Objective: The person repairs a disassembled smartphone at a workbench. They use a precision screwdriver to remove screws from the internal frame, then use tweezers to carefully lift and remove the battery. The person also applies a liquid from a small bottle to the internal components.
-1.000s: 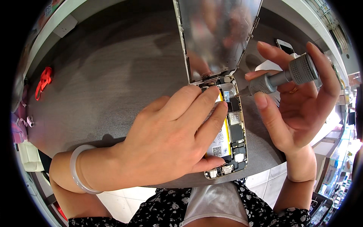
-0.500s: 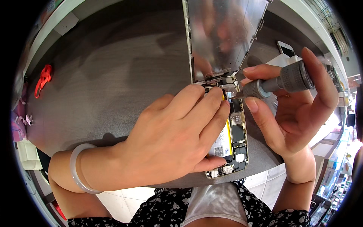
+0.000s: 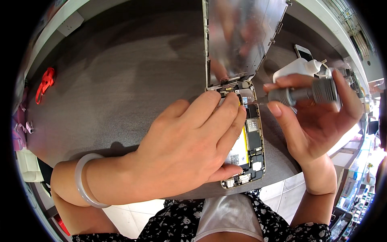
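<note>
An opened phone lies on the dark table before me, its battery and boards bare. At its top end the metal-backed screen panel stands raised, still joined there. My left hand rests over the phone's left side, fingers near the upper parts and thumb by the lower end, gripping it. In my right hand is a grey screwdriver with a ribbed handle, held between thumb and fingers. Its blurred tip points left, just off the phone's upper right edge. My left fingers cover part of the battery.
Beyond my right hand a white squeeze bottle with a thin nozzle lies on its side. Another phone lies behind it. A red strap sits at the far left, and a white rim borders the table at the right.
The screwdriver has drawn back to the right, its tip away from the phone's inside. The phone and raised panel have shifted slightly right. More of the white bottle shows.
</note>
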A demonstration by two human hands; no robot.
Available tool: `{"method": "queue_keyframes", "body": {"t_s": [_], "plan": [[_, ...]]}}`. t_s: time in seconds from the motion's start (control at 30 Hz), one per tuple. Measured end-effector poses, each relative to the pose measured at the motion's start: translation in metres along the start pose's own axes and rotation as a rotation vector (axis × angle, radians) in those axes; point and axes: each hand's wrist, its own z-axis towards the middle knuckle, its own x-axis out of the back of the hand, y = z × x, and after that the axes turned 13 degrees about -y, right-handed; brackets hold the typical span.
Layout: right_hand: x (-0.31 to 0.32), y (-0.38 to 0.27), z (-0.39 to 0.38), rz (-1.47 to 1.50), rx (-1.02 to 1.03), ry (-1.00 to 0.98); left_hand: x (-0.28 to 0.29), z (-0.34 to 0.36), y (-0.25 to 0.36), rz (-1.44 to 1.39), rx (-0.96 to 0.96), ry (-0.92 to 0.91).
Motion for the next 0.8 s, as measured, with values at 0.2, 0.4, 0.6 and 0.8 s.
{"method": "queue_keyframes", "body": {"t_s": [0.2,0.4,0.6,0.8], "plan": [[0.010,-0.010,-0.013,0.100,0.014,-0.085,0.001,0.000,0.002,-0.009,-0.002,-0.005],[0.014,-0.010,-0.012,0.038,0.091,-0.180,0.000,0.003,0.004,-0.020,-0.006,0.009],[0.020,-0.011,-0.008,-0.028,0.141,-0.233,0.001,0.003,0.004,-0.018,0.009,-0.002],[0.024,-0.011,-0.013,0.016,-0.005,-0.148,-0.001,0.001,0.004,-0.005,0.010,-0.001]]}}
